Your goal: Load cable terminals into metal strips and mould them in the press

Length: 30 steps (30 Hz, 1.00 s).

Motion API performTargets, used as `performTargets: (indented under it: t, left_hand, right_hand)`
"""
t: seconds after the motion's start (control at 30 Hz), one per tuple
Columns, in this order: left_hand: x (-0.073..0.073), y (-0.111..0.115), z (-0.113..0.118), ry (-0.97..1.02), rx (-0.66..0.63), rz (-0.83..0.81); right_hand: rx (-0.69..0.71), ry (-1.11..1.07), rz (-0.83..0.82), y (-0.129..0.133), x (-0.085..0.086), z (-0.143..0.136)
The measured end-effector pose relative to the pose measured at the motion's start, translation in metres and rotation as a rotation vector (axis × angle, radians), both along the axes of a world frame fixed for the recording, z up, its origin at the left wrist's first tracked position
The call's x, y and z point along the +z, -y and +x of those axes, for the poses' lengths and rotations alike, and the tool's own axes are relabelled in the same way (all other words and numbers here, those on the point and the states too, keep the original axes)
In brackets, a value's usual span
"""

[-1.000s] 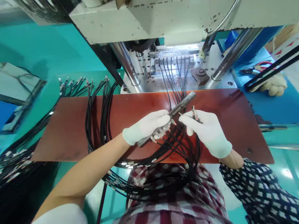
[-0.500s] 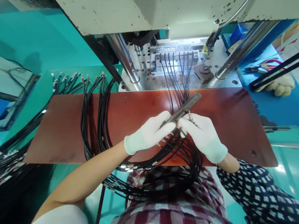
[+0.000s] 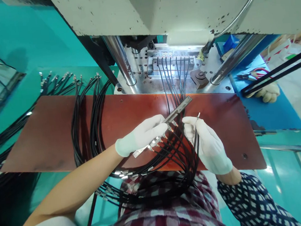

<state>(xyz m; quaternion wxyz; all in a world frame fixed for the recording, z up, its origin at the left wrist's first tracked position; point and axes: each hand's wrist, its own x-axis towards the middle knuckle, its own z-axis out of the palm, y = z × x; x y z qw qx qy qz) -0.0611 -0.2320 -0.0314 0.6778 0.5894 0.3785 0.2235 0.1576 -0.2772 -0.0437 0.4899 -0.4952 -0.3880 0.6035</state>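
Observation:
My left hand [image 3: 143,134], in a white glove, is closed around a narrow metal bar [image 3: 180,109] that slants up to the right over the brown board [image 3: 215,117]. Several cable ends with metal terminals [image 3: 158,139] sit in a row along the bar's lower edge. My right hand [image 3: 211,148], also gloved, pinches a black cable [image 3: 196,139] just under its bare metal tip, to the right of the bar. From both hands the cables loop down into a thick black bundle [image 3: 158,196] across my lap.
Beyond the board stands a press with steel posts [image 3: 121,60] and a lit metal fixture [image 3: 171,66]; several black cables run from it toward me. More cable bundles [image 3: 95,122] hang over the board at left. Red-handled pliers [image 3: 253,74] and a glove [image 3: 268,92] lie at right.
My right hand has moved off the bar to the right, drawing a cable with its tip upright. The row of terminals along the bar now shows. My view has shifted slightly.

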Motion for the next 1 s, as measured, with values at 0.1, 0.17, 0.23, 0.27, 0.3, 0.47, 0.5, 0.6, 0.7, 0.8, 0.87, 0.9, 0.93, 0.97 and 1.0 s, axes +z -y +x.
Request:
performTargets:
  t: [0.1,0.17,0.23,0.27,0.3,0.47,0.5,0.6,0.7,0.8,0.87,0.9,0.93,0.97,1.0]
  left_hand:
    - [-0.001,-0.001,-0.001,0.025,-0.003,-0.018]
    - [-0.002,-0.002,-0.001,0.043,-0.007,-0.039]
    - [-0.003,-0.002,-0.003,0.057,-0.012,-0.06]
    - [-0.004,-0.003,-0.003,0.059,-0.013,-0.068]
    - [-0.005,-0.003,-0.004,0.061,-0.012,-0.077]
    - [-0.008,-0.006,-0.006,0.083,-0.024,-0.125]
    - [-0.008,-0.006,-0.006,0.084,-0.031,-0.128]
    - [-0.008,-0.007,-0.006,0.077,-0.04,-0.119]
    - [-0.009,-0.008,-0.007,0.073,-0.048,-0.09]
    - [-0.008,-0.009,-0.008,0.062,-0.076,-0.066]
    - [-0.005,-0.009,-0.009,0.016,-0.097,-0.015]
    - [-0.003,-0.009,-0.009,-0.025,-0.11,0.031]
    - [-0.001,-0.009,-0.009,-0.076,-0.126,0.09]
    - [0.001,-0.009,-0.009,-0.133,-0.143,0.159]
    - [0.003,-0.01,-0.008,-0.189,-0.156,0.234]
  right_hand:
    - [0.092,-0.173,-0.126,-0.002,0.0,0.001]
    - [0.133,-0.204,-0.179,-0.005,0.003,0.002]
    - [0.132,-0.111,-0.168,-0.007,0.006,0.001]
    - [0.127,-0.048,-0.141,-0.008,0.008,0.001]
    - [0.129,0.008,-0.108,-0.009,0.01,0.0]
    - [0.12,0.225,0.03,-0.017,0.018,-0.005]
    - [0.102,0.282,0.055,-0.02,0.018,-0.006]
    - [0.097,0.388,0.097,-0.026,0.018,-0.008]
    - [0.148,0.448,0.096,-0.027,0.019,-0.008]
    - [0.192,0.519,0.09,-0.026,0.025,-0.008]
    - [0.21,0.542,0.099,-0.026,0.028,-0.008]
    - [0.216,0.552,0.107,-0.026,0.028,-0.008]
    - [0.224,0.562,0.116,-0.026,0.027,-0.007]
    - [0.233,0.572,0.125,-0.027,0.025,-0.007]
    - [0.241,0.579,0.133,-0.028,0.023,-0.007]
